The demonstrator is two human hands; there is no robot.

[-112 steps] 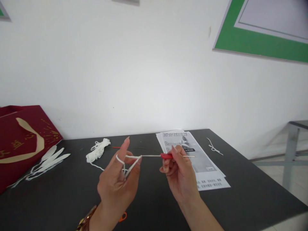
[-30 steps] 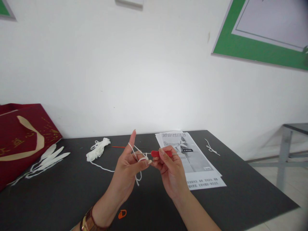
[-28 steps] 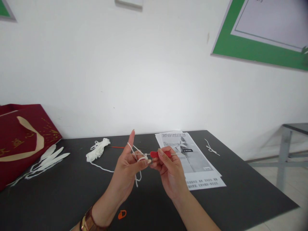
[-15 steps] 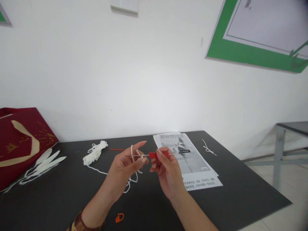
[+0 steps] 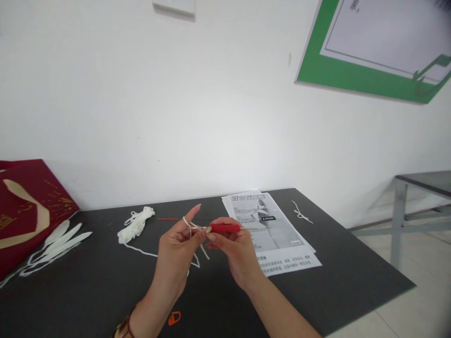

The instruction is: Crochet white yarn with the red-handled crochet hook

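My right hand holds a crochet hook by its red grip, the metal shaft pointing left. White yarn wraps around the raised index finger of my left hand, whose thumb and other fingers pinch the yarn by the hook's shaft. Both hands' fingertips meet just over the table, and the hook's tip is hard to make out among the fingers. Loose yarn hangs below my left hand. A strand runs along the table to the white yarn skein at the left.
Printed sheets lie behind my right hand. White crocheted petals and a dark red bag are at the left. An orange stitch marker lies near the front, a red-ended thin stick behind, a tied yarn piece at the right.
Earlier my hands were apart, with a yarn loop stretched toward the hook. Now they are together, and my right fingers have shifted toward the left end of the red grip. The view has swung right.
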